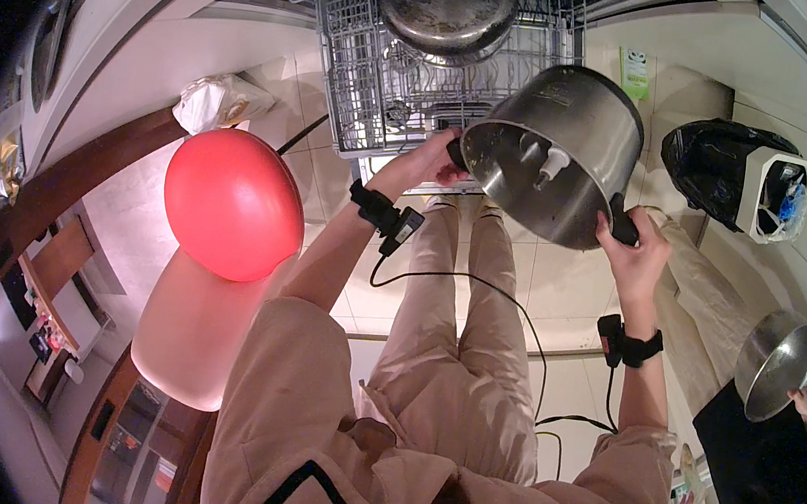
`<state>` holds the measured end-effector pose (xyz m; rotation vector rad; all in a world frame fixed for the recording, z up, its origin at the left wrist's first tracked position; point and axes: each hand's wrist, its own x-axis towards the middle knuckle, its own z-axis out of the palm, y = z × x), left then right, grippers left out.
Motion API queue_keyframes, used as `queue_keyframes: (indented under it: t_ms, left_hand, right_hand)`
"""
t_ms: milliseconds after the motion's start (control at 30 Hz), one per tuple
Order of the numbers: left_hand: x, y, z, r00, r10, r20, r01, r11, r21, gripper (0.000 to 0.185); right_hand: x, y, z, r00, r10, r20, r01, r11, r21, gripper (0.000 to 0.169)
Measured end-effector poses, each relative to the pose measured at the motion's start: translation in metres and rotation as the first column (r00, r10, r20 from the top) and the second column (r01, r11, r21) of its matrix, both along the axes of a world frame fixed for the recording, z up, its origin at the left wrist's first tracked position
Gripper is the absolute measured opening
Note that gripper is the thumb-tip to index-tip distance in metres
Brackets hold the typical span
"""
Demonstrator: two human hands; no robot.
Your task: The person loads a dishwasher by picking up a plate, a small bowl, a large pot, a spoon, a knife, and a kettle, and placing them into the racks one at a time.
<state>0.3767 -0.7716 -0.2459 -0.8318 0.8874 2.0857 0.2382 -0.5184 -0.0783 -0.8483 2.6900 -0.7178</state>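
Between my hands hangs a steel pot [619, 127], a mixing or cooking bowl with two black handles, tilted so that its open mouth faces me. A white spindle with blades stands inside it. My left hand [433, 161] grips the handle on the left of the rim, and my right hand [632, 238] is closed around the right handle. Beyond the pot is the pulled-out wire rack of a dishwasher [347, 94]. A dark, stained round metal pan [445, 4] lies bottom outward over the rack.
A red balloon-like round object [234, 205] is near my left arm, with a white bag [217, 104] behind it. Right are a black bin bag [708, 168] and a white-framed container [777, 196]. Another person in black holds a metal bowl [775, 366]. Cables hang from my wrist bands.
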Motion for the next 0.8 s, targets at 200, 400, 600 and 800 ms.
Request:
queue_keyframes:
  t_ms: [200, 400, 600, 800]
  left_hand:
    - [0.001, -0.005, -0.002, 0.973, 0.226, -0.056, -0.232, 0.956, -0.177, 0.045]
    - [0.009, -0.008, -0.006, 0.959, 0.239, -0.154, -0.278, 0.898, -0.342, 0.047]
    - [0.009, -0.007, 0.001, 0.918, 0.326, -0.226, -0.395, 0.796, -0.458, 0.041]
    - [0.007, -0.006, 0.01, 0.859, 0.337, -0.385, -0.486, 0.772, -0.409, 0.018]
  right_hand:
    - [-0.004, -0.011, -0.007, 0.997, 0.057, -0.057, -0.057, 0.998, -0.008, 0.034]
    - [-0.007, -0.006, -0.029, 0.829, -0.196, 0.523, 0.284, 0.954, -0.092, 0.04]
    - [-0.024, 0.005, -0.065, 0.47, -0.339, 0.815, 0.45, 0.886, 0.109, 0.035]
    - [-0.035, 0.023, -0.097, 0.151, -0.397, 0.905, 0.317, 0.887, 0.336, 0.032]
